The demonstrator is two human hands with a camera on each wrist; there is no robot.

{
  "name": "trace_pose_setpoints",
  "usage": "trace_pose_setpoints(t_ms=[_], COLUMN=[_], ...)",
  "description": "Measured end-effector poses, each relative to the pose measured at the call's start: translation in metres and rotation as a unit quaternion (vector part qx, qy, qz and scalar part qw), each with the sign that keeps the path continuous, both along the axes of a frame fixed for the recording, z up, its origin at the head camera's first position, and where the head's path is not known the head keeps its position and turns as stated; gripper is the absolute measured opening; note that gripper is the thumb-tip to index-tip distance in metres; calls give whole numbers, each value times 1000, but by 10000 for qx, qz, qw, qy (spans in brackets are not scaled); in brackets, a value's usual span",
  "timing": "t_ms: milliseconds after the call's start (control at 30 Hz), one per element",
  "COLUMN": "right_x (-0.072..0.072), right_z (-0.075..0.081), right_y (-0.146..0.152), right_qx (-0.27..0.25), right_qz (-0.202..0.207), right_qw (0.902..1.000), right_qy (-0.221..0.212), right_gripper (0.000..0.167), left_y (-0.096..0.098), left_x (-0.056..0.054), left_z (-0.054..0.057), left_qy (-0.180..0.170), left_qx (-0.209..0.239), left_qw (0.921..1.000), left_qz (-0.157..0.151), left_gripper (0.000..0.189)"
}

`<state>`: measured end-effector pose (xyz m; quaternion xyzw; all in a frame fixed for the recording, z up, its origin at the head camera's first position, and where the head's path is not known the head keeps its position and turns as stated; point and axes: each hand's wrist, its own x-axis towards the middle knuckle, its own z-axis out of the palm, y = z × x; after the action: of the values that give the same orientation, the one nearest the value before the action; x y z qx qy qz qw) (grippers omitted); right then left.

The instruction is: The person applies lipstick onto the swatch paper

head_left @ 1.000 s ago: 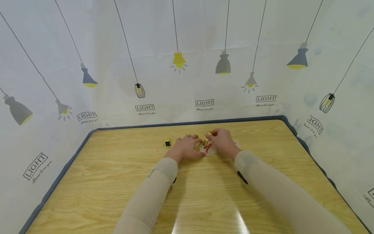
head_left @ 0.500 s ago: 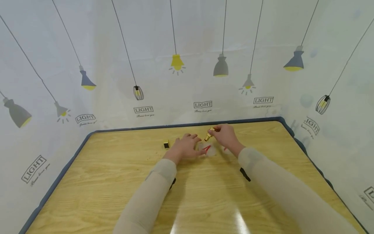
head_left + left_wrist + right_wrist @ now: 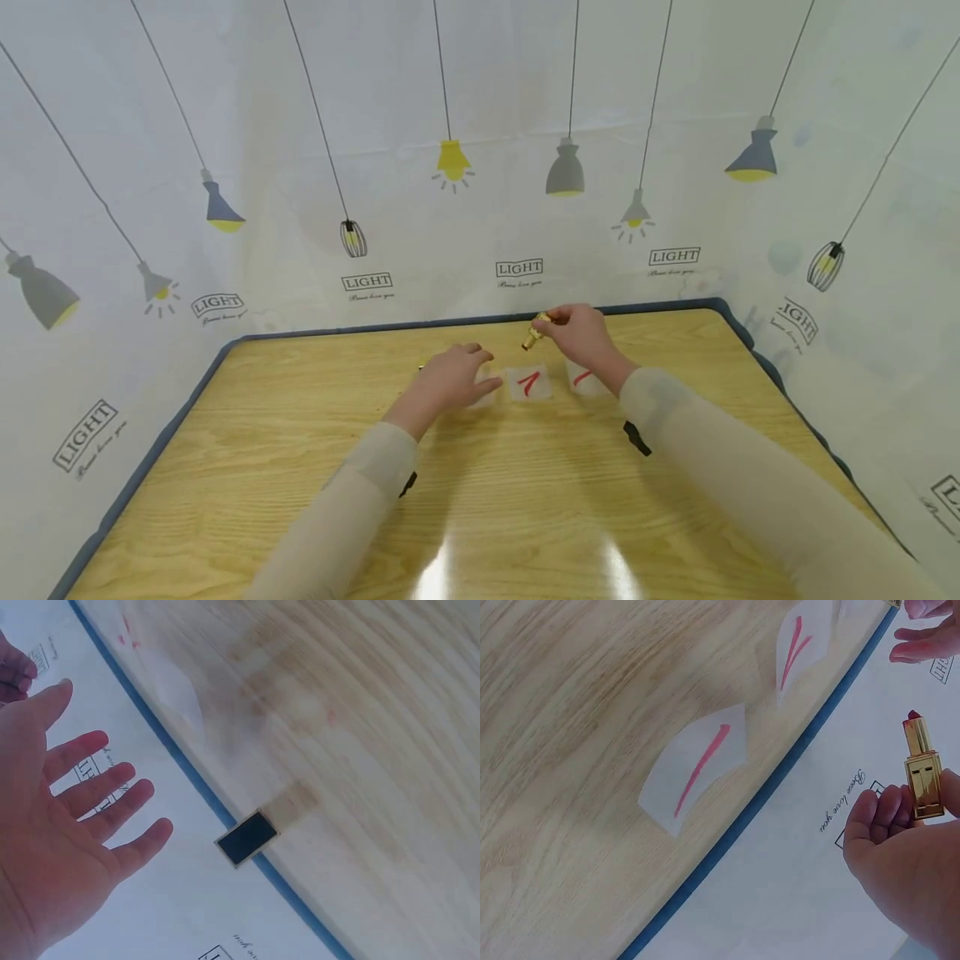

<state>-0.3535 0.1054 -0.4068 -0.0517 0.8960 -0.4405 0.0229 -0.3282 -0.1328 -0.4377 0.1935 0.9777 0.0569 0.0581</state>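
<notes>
My right hand (image 3: 588, 337) pinches a gold lipstick (image 3: 924, 780) between thumb and fingers, its red tip bare and angled down in the head view, above the far part of the table. Below it lies a small white paper piece (image 3: 542, 392) with a red check-like mark. Another paper piece (image 3: 720, 754), bearing one red stroke, sits to its right, near my right wrist. With fingers spread, my left hand (image 3: 448, 382) hovers over a third paper piece (image 3: 484, 398) and holds nothing. Beside the left hand stands the gold lipstick cap (image 3: 247, 838) with a black end, mostly hidden in the head view.
The wooden table (image 3: 525, 500) has a blue edge strip (image 3: 360, 328) along its back and sides. Behind it hangs a white backdrop (image 3: 420, 242) printed with lamps and lettering.
My right hand has lifted the lipstick away from the middle paper, up toward the table's back edge. My left hand has moved left off that paper, uncovering its red mark.
</notes>
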Motion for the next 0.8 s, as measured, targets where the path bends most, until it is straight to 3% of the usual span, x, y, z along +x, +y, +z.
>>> trace_pose_setpoints(t_ms=[333,567,800], right_x=[8,13,18], right_z=[1,-7,-21], right_y=[-13,-21,-29], right_qx=[-228,-307,-312], right_qz=[32,85,27], right_qw=[9997,9995,9994], right_qy=[-64,55,120], right_gripper=[49,48,44], left_y=[-9,-9,-13], left_x=[22,40,60], left_z=[6,-11,-26], left_qy=[-90,-32,-404], left_qx=[-174,-413,-127], left_qw=[9997,9990,9991], left_qz=[-132,-192,84], left_gripper=[58,62,66])
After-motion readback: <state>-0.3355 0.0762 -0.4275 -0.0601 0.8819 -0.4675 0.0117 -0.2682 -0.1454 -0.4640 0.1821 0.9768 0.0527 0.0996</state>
